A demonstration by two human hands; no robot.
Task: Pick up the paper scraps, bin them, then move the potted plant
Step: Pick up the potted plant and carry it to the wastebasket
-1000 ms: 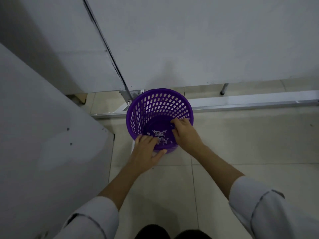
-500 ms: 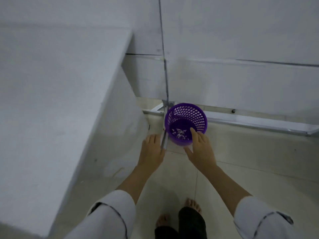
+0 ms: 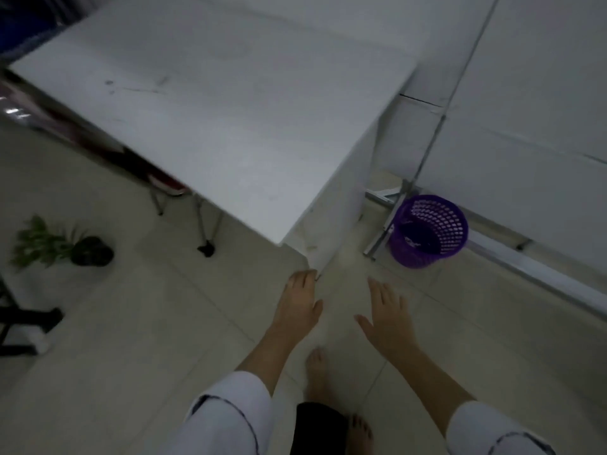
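Observation:
A purple mesh bin [image 3: 438, 221] stands on the tiled floor at the right, beside the white table's end panel, with pale paper scraps [image 3: 412, 242] in its bottom. The potted plant [image 3: 62, 245], green leaves in a black pot, lies on the floor at the far left. My left hand [image 3: 297, 307] hangs open and flat near the table's lower corner. My right hand [image 3: 387, 318] is open with fingers spread, over the floor and well short of the bin. Both hands hold nothing.
A white table [image 3: 230, 126] fills the upper middle, its near corner just above my left hand. A chair leg with a black foot [image 3: 206, 249] stands under it. White wall panels and a metal floor rail [image 3: 525, 257] run behind the bin. A black stand base [image 3: 29, 320] is at left.
Both hands have left the bin and drawn back. The view has risen and swung left, so the bin now sits far right and the table and potted plant have come into sight.

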